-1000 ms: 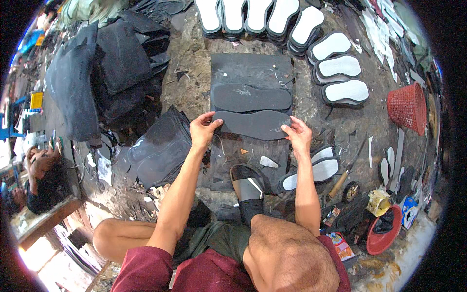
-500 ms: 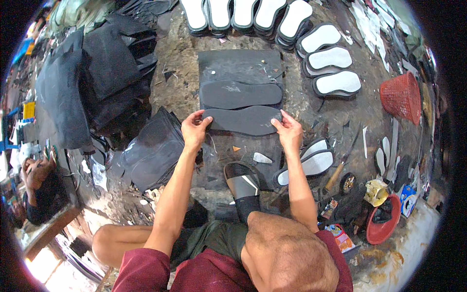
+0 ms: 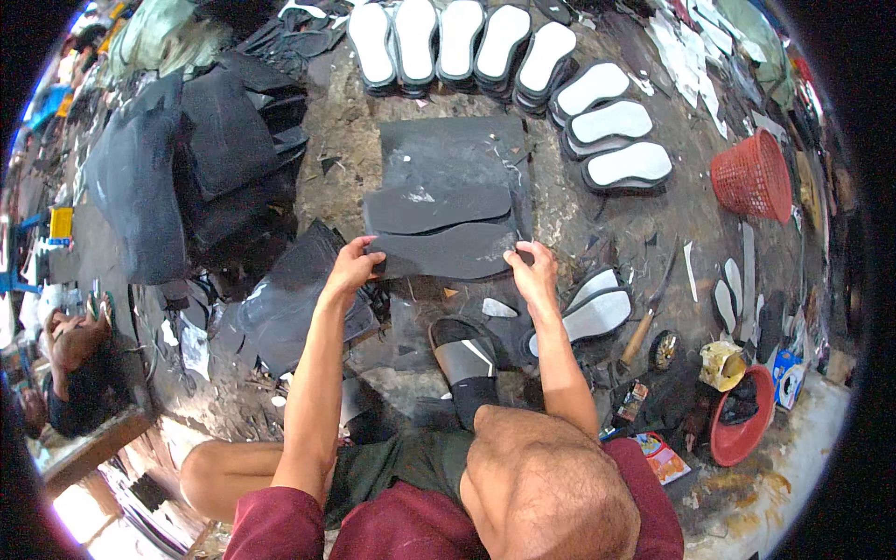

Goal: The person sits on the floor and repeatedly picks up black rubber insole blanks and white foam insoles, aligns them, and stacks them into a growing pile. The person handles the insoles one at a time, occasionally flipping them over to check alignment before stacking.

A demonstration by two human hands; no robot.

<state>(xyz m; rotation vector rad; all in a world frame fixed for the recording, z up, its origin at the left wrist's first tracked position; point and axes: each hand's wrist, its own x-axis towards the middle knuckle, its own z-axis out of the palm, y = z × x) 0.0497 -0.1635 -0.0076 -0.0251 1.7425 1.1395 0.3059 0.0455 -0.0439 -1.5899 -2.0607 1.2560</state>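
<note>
So both hands are busy on my feed: the left hand (image 3: 353, 269) pinches one end of a dark wavy-edged piece (image 3: 443, 252), and the right hand (image 3: 535, 275) pinches the other, thumbs on top. The piece is right in front of the person, just beside a second dark piece (image 3: 434, 205), over a big dark sheet (image 3: 453, 145) on the floor. Can't tell if it's resting or slightly lifted, and the thumbs cover bits of its ends.

Containers are all over on the right. The red tub (image 3: 735, 451) sits at an angle to me with something black inside, no idea what. A yellowish container (image 3: 723, 364) is right by its rim, too crumpled-looking for me to make out the contents. Further up there's a red perforated basket (image 3: 751, 175), but I mostly get its side wall, so the inside is hidden.

Print-wise, I've got a blue-and-white box (image 3: 789, 378) and a colourful packet (image 3: 663, 457), both too small and warped to read.

The right forearm partly hides some pale-topped soles (image 3: 597, 313), and the person at the left (image 3: 75, 350) is kinda lost in the fisheye blur.
</note>
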